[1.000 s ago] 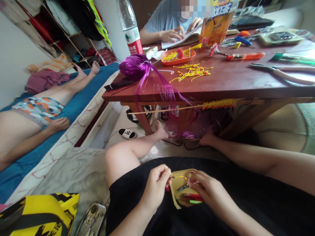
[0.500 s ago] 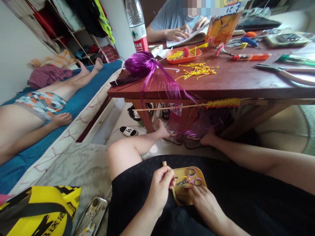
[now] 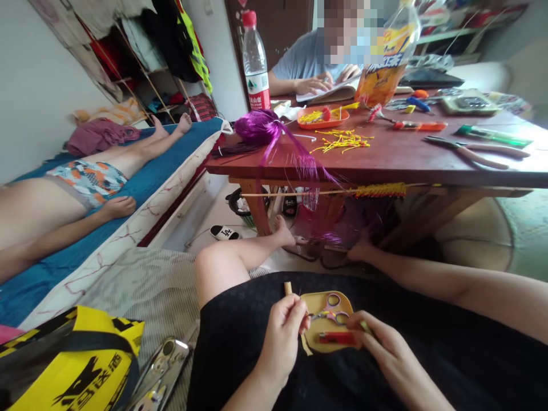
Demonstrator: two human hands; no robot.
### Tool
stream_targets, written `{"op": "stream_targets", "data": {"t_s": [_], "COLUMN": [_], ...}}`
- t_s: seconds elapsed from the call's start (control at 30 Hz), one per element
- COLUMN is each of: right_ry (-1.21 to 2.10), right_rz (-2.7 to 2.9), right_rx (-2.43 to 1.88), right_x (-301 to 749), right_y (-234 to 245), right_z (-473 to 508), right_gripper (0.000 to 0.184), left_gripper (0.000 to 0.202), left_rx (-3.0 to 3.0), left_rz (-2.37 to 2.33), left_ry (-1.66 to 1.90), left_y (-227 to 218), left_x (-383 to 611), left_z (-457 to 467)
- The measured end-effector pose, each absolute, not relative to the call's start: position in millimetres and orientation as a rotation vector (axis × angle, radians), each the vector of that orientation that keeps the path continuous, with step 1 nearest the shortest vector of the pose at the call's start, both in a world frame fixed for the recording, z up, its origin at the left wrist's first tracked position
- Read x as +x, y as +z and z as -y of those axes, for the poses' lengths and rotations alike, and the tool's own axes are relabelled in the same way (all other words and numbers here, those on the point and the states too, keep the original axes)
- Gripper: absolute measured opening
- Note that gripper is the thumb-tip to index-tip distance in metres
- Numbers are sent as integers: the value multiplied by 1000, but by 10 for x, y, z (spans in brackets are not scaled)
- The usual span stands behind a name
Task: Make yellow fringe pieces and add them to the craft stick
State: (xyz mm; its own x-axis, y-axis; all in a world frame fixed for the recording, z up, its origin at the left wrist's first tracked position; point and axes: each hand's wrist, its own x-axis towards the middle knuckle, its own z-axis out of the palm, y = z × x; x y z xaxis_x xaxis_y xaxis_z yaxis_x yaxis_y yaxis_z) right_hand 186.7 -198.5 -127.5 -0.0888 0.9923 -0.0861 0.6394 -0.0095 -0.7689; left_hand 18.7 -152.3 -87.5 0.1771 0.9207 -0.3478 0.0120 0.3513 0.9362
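Observation:
My left hand (image 3: 286, 331) is closed in a fist around a thin tan stick (image 3: 288, 287) whose tip pokes up above the fingers. A small yellow tray (image 3: 327, 322) rests on my black-clothed lap, holding pink-handled scissors (image 3: 330, 308) and a red lighter-like piece (image 3: 336, 338). My right hand (image 3: 385, 348) lies at the tray's right edge, its fingers pinched on a small yellow-green piece (image 3: 365, 327).
A red-brown table (image 3: 385, 157) stands ahead with a purple tinsel bundle (image 3: 261, 127), yellow strips (image 3: 340, 140), an orange tray (image 3: 323, 117), pliers (image 3: 471, 151) and bottles. Another person writes at its far side. Someone lies on the blue bed (image 3: 141, 182) at left. A yellow bag (image 3: 72, 359) sits lower left.
My right hand has left the scissors on the tray and now pinches a small yellow-green piece at the tray's right edge. The head view has tilted upward.

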Motion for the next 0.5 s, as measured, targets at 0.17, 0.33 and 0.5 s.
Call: {"op": "stream_targets", "data": {"t_s": [0.17,0.33,0.5], "right_ry": [1543,1286,892], "right_rz": [784,899,1429], "right_rx": [-1293,-1306,-1338], "right_x": [1641,1543,1543], "right_y": [-932,-820,-808], "right_z": [2098,2200,2379], "right_gripper": [36,30,19], "left_gripper": [36,36,34], "left_rx": [1125,1107,1073], "left_rz": [-1174,-1108,-976], "left_ry": [833,804,609], "left_y": [-820,-693,-540], "left_x": [218,164,122], "left_z": [1664,1824,1986]}}
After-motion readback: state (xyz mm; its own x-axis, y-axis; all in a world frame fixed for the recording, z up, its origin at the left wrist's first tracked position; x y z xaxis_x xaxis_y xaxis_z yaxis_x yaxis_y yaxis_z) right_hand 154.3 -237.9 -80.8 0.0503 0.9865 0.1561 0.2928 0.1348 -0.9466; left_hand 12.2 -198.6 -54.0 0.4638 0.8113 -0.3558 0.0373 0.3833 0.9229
